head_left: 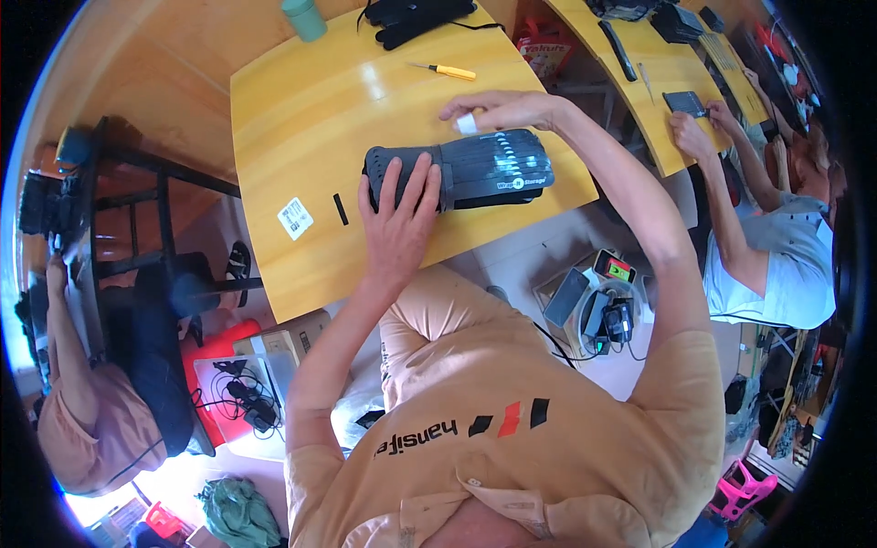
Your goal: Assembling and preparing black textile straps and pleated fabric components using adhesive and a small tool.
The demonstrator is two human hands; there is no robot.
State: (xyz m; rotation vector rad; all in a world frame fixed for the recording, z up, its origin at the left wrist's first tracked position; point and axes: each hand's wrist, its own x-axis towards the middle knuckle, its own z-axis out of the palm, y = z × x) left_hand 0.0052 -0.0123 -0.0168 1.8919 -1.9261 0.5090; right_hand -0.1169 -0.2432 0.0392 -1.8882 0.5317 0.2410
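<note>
A thick bundle of black straps point(498, 164), with a black band around its middle, lies near the table's front edge. Over its left end my left hand point(399, 205) is spread, fingers on top and thumb at the side, holding it against the table. Just beyond the bundle hovers my right hand point(512, 110), fingers stretched to the left. A small white piece point(467, 123) shows at its thumb; whether it is stuck on or wrapped around is unclear. A white printed label point(295, 219) and a short black strip point(341, 209) lie left of the bundle.
On the yellow table point(301, 119) are a yellow-handled screwdriver point(454, 72), a green cup point(303, 20) and black straps point(416, 20). A tub of electronics point(607, 310) stands below right. Other people work at right point(776, 247) and left point(100, 420).
</note>
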